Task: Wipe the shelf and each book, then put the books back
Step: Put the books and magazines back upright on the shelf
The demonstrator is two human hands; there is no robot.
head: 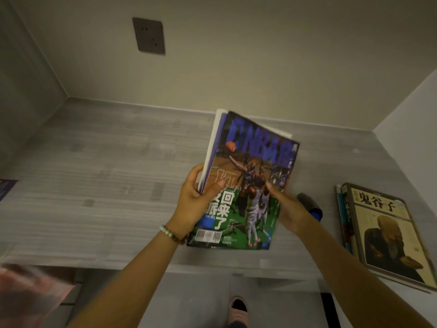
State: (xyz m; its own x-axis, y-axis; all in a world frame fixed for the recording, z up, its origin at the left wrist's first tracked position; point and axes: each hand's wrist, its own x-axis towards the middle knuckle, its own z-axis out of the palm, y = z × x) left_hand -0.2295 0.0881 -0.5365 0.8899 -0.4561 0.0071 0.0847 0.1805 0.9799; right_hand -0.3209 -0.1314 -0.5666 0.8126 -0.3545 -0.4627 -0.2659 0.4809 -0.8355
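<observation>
Plainly, the bundle of magazines [250, 166] (an NBA issue on top, thinner ones behind it) is over the grey shelf [106, 174], tilted up from it. Its long axis runs away from the person toward the back wall. Whether its near edge touches the shelf cannot be told. The left hand [192, 197] clamps the bundle's left edge low down, thumb across the cover and fingers curled behind. The right hand [287, 209] meets the bundle's right side at about the same height. It is blurred, so pinching or merely lying against the cover cannot be told. Just right of the bundle lies a dark object with a blue end [309, 204]; farther right, a stack of books [383, 233] lies flat. Bare shelf lies left of the bundle, so setting it down there would probably fall to the left hand.
</observation>
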